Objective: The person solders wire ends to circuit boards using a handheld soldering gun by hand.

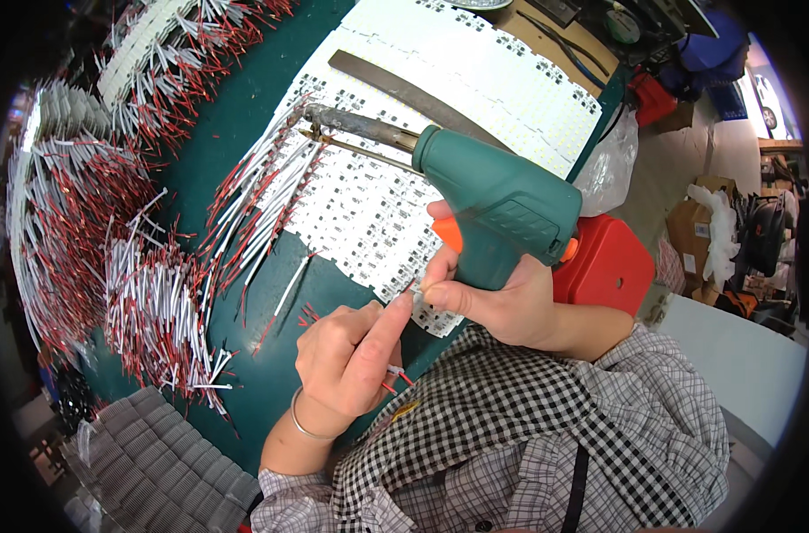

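Note:
My right hand (pixel 515 306) is wrapped round the handle of a green soldering gun (pixel 502 191) with an orange trigger. The gun's metal tip points left over white circuit boards (pixel 369 195), near a row of red and white wires (pixel 267 195) along their left side. Close beside it, my left hand (pixel 346 355) is closed with its index finger stretched toward my right thumb. Short red and white wire ends (pixel 400 375) stick out below my left hand. Anything tiny between the touching fingertips is too small to tell. A dark metal bar (pixel 422 99) lies across the boards.
Bundles of red and white wires (pixel 160 315) lie on the green table (pixel 200 160) at left. Stacked grey ribbed pieces (pixel 160 462) sit at the lower left. A red plastic stool (pixel 604 266) stands at right. Pliers (pixel 569 49) lie at the far right.

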A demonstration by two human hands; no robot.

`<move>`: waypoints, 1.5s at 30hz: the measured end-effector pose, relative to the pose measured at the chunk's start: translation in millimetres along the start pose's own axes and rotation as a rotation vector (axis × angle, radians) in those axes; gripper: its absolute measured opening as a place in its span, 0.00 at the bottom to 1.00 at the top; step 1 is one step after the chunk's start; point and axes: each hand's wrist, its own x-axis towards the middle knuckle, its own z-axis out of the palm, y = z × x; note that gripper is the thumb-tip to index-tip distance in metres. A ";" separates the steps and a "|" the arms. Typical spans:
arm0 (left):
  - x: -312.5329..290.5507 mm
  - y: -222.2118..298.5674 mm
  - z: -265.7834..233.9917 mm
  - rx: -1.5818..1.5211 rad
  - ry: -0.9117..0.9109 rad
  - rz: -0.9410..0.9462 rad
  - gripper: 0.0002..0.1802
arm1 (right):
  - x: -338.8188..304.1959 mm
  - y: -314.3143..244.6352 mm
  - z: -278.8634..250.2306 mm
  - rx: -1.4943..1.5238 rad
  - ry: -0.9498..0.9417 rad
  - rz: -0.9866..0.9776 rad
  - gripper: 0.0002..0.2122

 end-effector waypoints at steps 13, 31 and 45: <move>-0.4 8.6 -2.5 -0.034 -0.064 -0.003 0.25 | -2.9 -3.8 1.9 0.102 0.000 0.113 0.27; -5.3 8.9 7.5 0.013 -0.059 0.100 0.23 | -5.4 3.4 3.1 -0.015 0.023 -0.066 0.29; -2.6 5.3 8.9 0.051 -0.013 0.061 0.25 | 2.8 9.8 10.6 -0.130 0.154 -0.159 0.27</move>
